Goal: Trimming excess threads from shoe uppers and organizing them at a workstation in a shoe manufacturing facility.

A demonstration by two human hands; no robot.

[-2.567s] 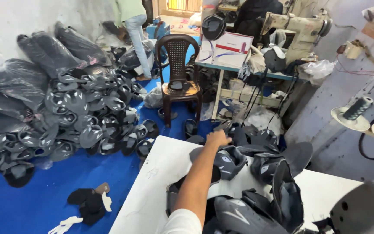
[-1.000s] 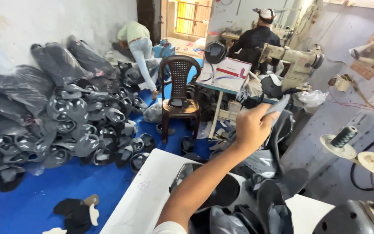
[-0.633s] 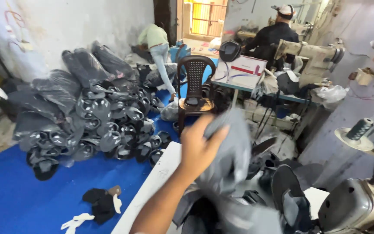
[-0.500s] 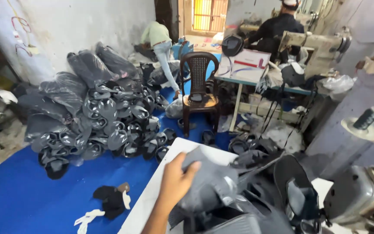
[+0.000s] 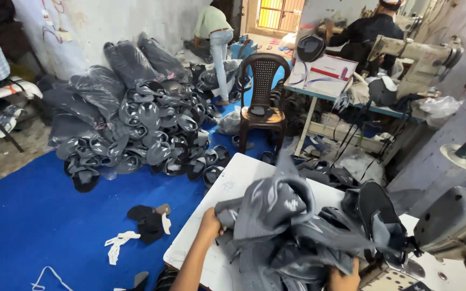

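1. The left hand (image 5: 210,222) grips the edge of a grey shoe top (image 5: 276,202), fingers closed on it, so the piece lifts off the heap
2. The right hand (image 5: 344,279) sits low at the heap's near side, fingers tucked into the grey pieces (image 5: 319,242), likely to keep them from sliding
3. The heap lies on the white table (image 5: 233,183), close by the sewing machine (image 5: 457,226)
4. Past the table, a brown chair (image 5: 262,86) stands on the blue floor (image 5: 28,221), by a big pile of more pieces (image 5: 136,129)
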